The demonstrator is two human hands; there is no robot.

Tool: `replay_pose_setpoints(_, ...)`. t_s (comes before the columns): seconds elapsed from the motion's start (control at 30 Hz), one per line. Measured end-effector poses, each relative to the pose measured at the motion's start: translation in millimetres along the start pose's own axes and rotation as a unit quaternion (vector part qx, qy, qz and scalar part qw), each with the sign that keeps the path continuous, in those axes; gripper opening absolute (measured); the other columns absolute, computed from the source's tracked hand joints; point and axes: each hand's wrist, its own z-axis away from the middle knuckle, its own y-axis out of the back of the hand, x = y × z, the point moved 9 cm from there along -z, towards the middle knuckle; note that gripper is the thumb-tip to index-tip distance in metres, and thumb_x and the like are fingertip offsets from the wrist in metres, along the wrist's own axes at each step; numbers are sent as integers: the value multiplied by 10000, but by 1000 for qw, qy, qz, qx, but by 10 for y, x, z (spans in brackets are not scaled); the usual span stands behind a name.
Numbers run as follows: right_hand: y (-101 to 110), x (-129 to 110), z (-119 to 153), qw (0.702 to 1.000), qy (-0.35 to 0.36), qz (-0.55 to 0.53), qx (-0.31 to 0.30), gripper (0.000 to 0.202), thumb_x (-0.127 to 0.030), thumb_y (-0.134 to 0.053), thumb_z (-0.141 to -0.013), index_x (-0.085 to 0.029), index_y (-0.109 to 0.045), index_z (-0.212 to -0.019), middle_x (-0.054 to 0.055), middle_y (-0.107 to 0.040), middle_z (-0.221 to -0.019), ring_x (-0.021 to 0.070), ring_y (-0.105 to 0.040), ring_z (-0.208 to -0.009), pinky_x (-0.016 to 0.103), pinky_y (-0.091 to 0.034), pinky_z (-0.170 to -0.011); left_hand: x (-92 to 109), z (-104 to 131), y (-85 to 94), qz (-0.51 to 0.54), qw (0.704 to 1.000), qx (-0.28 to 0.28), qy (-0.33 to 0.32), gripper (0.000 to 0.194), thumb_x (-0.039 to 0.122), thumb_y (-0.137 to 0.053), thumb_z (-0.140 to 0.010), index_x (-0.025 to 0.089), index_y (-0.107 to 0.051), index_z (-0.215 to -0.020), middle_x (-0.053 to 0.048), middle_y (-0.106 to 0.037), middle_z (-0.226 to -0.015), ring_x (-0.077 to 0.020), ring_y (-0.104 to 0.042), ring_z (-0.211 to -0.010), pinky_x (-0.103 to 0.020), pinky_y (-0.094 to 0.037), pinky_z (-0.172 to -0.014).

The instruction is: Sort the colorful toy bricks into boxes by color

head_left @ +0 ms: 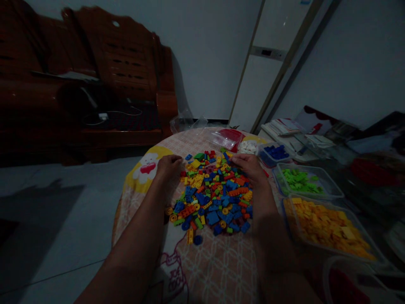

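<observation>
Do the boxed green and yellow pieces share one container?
No, the green pieces lie in one clear box and the yellow pieces in another, nearer one.

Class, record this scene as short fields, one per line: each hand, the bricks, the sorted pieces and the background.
Left hand: at the mixed pile's far left; grip unclear
Right hand: at its far right; grip unclear
Mixed pile: multicoloured bricks on a patterned cloth
Sorted, right side: white pieces, blue pieces, green pieces, yellow pieces
Background: wooden seat
</observation>
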Motion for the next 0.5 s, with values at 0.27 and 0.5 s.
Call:
replay_pose_setpoints(0.27, 1078, 191, 64, 952, -18, -130, 277, 67, -93, -713, -693, -146, -695, -730, -6, -687, -604, 112, -667, -556, 207, -591, -558, 70, -31, 37, -23, 999, -9, -38, 337, 325, -603, -750, 172, -814, -963, -113, -791, -1032, -297, -715, -1038, -338, -523, -907)
replay_pose_setpoints(0.5, 1535, 409, 192, 903, 9, -184, 389, 173, -79, -675, -698, -174, -652, -841, -50, -649, -688, 92, -687, -695, 283, -646, -787, 168, 15, 62, -49, 998, -19, -25, 312, 303, -596, -758, 193, -807, -960, -100, -794, -1034, -296, -697, -1095, -348, -515, -947)
